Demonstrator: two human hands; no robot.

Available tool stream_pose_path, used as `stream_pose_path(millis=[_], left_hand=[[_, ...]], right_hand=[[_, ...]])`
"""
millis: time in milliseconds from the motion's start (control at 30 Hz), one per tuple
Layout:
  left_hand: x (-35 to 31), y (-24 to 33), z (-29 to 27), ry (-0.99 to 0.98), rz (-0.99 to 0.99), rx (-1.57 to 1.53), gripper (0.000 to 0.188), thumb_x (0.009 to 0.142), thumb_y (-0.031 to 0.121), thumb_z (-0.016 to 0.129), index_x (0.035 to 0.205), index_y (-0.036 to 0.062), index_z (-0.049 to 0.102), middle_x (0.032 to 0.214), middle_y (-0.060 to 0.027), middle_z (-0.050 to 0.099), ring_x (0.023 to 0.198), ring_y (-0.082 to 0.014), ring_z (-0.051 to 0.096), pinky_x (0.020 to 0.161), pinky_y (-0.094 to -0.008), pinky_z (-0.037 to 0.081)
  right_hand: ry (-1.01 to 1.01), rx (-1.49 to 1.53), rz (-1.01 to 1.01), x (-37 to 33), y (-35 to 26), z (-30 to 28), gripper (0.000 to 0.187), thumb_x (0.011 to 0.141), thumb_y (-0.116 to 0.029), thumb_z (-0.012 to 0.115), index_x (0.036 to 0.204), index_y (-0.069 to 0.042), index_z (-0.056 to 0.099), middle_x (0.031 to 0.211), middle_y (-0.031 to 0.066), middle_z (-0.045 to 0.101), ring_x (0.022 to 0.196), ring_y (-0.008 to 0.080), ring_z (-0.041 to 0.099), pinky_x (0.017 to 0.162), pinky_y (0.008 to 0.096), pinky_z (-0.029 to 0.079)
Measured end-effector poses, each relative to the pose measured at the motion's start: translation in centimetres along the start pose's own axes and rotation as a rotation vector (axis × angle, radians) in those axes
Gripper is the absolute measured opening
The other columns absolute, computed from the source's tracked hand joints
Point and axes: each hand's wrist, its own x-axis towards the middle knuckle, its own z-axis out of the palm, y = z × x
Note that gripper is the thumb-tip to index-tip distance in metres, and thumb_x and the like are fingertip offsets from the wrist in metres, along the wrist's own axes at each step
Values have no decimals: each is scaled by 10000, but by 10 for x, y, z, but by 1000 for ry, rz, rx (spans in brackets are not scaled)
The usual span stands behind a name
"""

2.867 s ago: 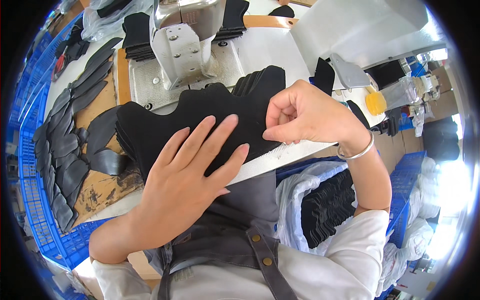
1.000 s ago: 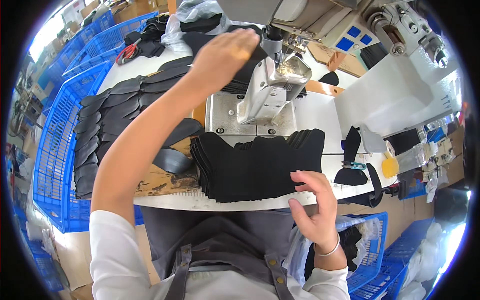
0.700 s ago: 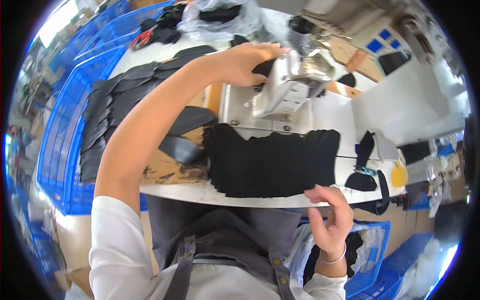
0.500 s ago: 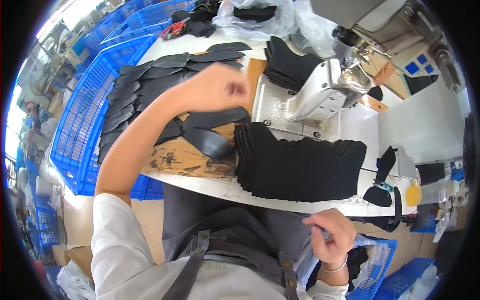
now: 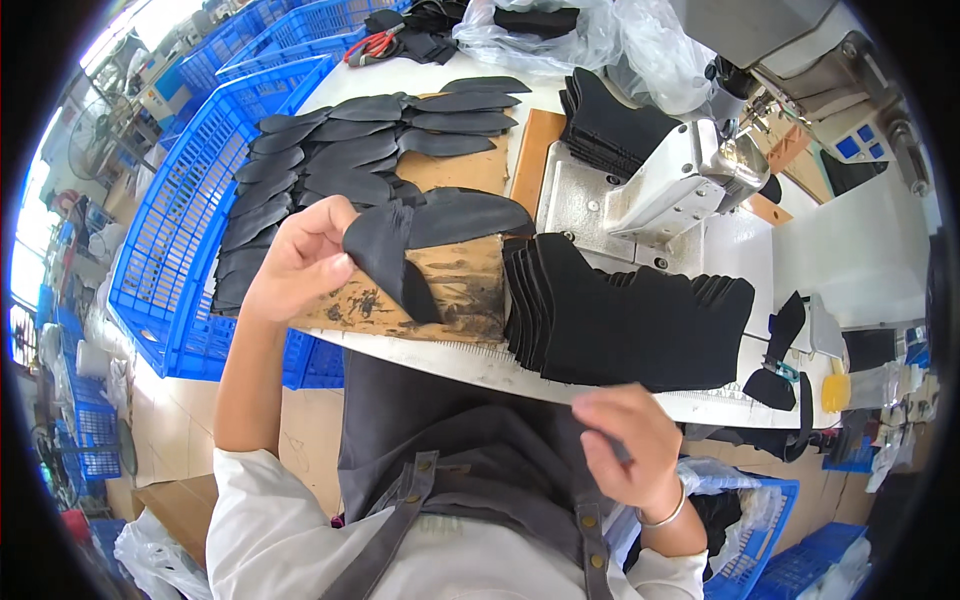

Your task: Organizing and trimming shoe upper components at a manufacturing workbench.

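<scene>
My left hand (image 5: 300, 262) pinches the left end of a dark leaf-shaped, leather-like piece (image 5: 378, 245) between thumb and fingers. That piece is tilted, its lower tip hanging over a stained wooden board (image 5: 465, 290). Right behind it, another leaf-shaped piece (image 5: 475, 215) lies flat on the board. My right hand (image 5: 635, 450) hovers in front of the table's near edge, slightly blurred, thumb apart from the fingers, with nothing seen in it. Beyond it sits a fanned stack of black fabric cutouts (image 5: 630, 320).
Overlapping rows of dark leaf-shaped pieces (image 5: 350, 150) cover the table's left. A silver machine arm (image 5: 665, 185) stands behind the fabric stack, beside a second black stack (image 5: 615, 125). Blue crates (image 5: 180, 220) flank the left side. Red-handled scissors (image 5: 372, 45) lie at the back.
My left hand has come down and left from above the board and taken hold of a leaf-shaped piece, lifting it off. My right hand has shifted slightly left and up. The view has shifted slightly.
</scene>
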Motion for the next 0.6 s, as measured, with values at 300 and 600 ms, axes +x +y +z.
stream_pose_path(millis=[300,600], left_hand=[[65,10,105,-573,240,-264,460,942,416,506,836,-13,636,809,-153,623,692,-210,602,630,-338,474],[115,-21,139,-424,-345,499,303,795,235,764,740,-6,588,612,44,503,575,-27,398,493,-231,322]], right_hand=[[-110,912,476,37,3,-22,192,842,-15,658,1023,17,601,905,28,610,839,77,556,725,223,454],[-96,310,767,34,30,-92,141,878,-110,650,882,21,599,660,-46,525,589,8,410,510,191,343]])
